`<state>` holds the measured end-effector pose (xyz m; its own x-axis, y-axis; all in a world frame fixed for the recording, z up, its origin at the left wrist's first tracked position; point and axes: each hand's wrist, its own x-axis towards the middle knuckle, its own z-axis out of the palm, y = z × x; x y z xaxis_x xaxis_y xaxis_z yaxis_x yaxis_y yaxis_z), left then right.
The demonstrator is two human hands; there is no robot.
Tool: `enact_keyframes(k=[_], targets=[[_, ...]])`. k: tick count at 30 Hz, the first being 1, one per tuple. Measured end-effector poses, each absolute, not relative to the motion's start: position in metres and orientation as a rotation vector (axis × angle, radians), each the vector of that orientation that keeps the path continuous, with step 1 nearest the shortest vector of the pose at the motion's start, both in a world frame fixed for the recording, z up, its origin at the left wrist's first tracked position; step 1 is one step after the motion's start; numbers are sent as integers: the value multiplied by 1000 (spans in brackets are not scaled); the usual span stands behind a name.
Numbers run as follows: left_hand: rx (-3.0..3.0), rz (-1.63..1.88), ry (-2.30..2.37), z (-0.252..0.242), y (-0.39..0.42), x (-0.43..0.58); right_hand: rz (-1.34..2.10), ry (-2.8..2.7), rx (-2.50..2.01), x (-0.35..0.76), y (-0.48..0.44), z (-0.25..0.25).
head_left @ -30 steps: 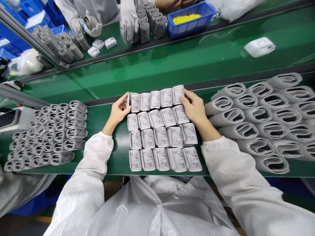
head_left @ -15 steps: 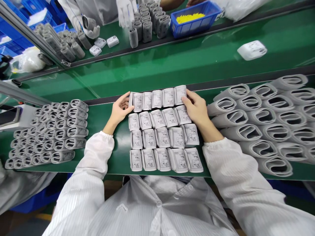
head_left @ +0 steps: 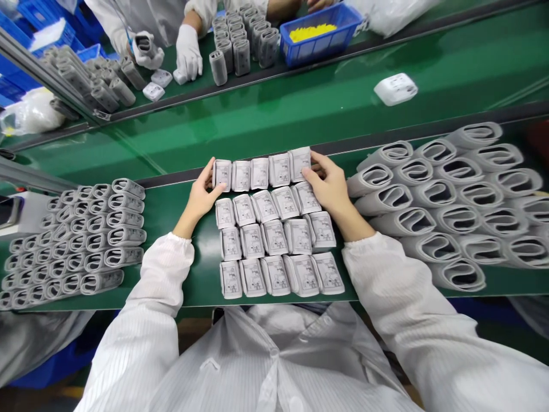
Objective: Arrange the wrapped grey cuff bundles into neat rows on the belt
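Several rows of folded grey cuffs (head_left: 251, 240) with printed faces lie on the green bench in front of me. My left hand (head_left: 203, 191) is closed at the left end of the far row, its thumb on the front of the end cuff (head_left: 222, 173) and its fingers behind. At the opposite end, my right hand (head_left: 330, 183) grips the last cuff (head_left: 299, 163), thumb in front and fingers at the back. Between the hands, the middle cuffs (head_left: 259, 173) of that row stand side by side.
Rolled grey cuffs are stacked on the left (head_left: 86, 240) and right (head_left: 450, 200). Beyond, a green conveyor carries a white device (head_left: 395, 89). Across it, a co-worker's gloved hand (head_left: 189, 54) touches a small white device near a blue bin (head_left: 319, 34) with yellow pieces.
The left end cuff now shows its printed face, flush with the row. My view has shifted slightly. The co-worker's gloved hand has come down to a white device.
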<state>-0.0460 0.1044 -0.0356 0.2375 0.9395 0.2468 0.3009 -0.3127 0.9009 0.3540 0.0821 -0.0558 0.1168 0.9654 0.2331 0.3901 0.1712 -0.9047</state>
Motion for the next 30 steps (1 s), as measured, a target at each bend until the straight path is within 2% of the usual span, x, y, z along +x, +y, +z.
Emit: enact_keyframes(k=[18,30], targets=[[1853,1149,1207,-38,106,-46,883,-1494,-1331,349,77,-38],[1869,1097,1208,-39,108,-49,887,-1466,-1308,351,81,-48]])
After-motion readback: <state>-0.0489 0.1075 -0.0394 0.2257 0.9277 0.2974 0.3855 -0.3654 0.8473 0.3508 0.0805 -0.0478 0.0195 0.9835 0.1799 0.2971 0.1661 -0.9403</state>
